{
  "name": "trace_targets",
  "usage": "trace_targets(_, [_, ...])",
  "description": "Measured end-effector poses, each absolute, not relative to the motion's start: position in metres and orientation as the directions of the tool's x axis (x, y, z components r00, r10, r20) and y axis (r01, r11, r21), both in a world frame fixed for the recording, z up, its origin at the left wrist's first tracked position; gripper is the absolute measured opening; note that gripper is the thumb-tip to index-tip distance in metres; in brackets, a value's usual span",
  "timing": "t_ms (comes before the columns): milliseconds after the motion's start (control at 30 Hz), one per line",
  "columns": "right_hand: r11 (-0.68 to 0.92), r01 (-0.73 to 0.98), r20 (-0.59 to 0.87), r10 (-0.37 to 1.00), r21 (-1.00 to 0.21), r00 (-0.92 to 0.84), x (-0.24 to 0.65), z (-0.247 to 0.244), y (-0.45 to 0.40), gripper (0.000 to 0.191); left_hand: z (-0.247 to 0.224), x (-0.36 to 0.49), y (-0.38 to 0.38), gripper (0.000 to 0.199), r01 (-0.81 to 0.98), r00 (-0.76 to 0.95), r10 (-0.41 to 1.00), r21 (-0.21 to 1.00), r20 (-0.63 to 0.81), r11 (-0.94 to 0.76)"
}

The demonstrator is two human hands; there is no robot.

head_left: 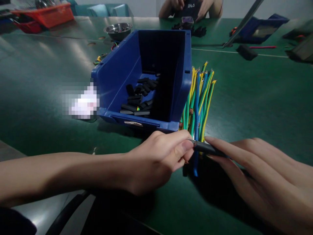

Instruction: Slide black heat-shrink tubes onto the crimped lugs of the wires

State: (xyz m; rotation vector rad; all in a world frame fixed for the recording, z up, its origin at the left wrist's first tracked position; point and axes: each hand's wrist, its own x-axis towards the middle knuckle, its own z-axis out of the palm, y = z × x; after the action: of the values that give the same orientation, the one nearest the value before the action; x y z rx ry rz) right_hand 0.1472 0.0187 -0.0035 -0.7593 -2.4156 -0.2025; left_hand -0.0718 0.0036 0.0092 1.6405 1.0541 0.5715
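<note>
In front of the blue bin, my left hand [162, 153] is closed, thumb over fingers, pinching a small metal end. A short piece of black heat-shrink tubing [207, 148] runs from that end toward the right. My right hand [254, 166] pinches the tubing between thumb and fingers; its far part is hidden in that hand. Just behind both hands lies a bundle of green-yellow wires [206, 101] with bare or metal tips, and a blue wire [197, 111] among them. Several cut black tubing pieces [143, 94] lie in the blue bin [119, 118].
A metal bowl [118, 31] stands behind the bin, with an orange basket [51, 16] at far left. Another blue bin [261, 31] sits at back right, near a slanted metal bar [242, 24]. Across the green table [256, 85] is a person [190, 8].
</note>
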Motion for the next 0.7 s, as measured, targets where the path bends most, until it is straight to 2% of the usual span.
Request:
trace_targets(133, [0.813, 0.576, 0.575, 0.511, -0.082, -0.639, 0.1482, -0.0053, 0.0185, 0.027, 0.0095, -0.0711, 0.0045, 0.035, 0.332, 0.498, 0.858, 0.942, -0.127, -0.053])
trace_targets(367, [0.804, 0.594, 0.562, 0.499, -0.017, -0.66, 0.152, -0.0075, 0.0219, 0.026, 0.0124, -0.0713, 0.0046, 0.034, 0.369, 0.513, 0.846, 0.927, -0.141, -0.069])
trace_targets(567, [0.79, 0.613, 0.544, 0.513, 0.002, -0.664, 0.1529, -0.0075, 0.0252, 0.034, 0.0124, -0.0716, 0.0044, 0.03, 0.353, 0.436, 0.887, 0.936, -0.152, -0.013])
trace_targets(700, [0.789, 0.613, 0.552, 0.525, -0.03, -0.648, 0.1528, -0.0089, 0.0277, 0.029, 0.0086, -0.072, 0.0058, 0.03, 0.346, 0.426, 0.897, 0.937, -0.116, -0.043])
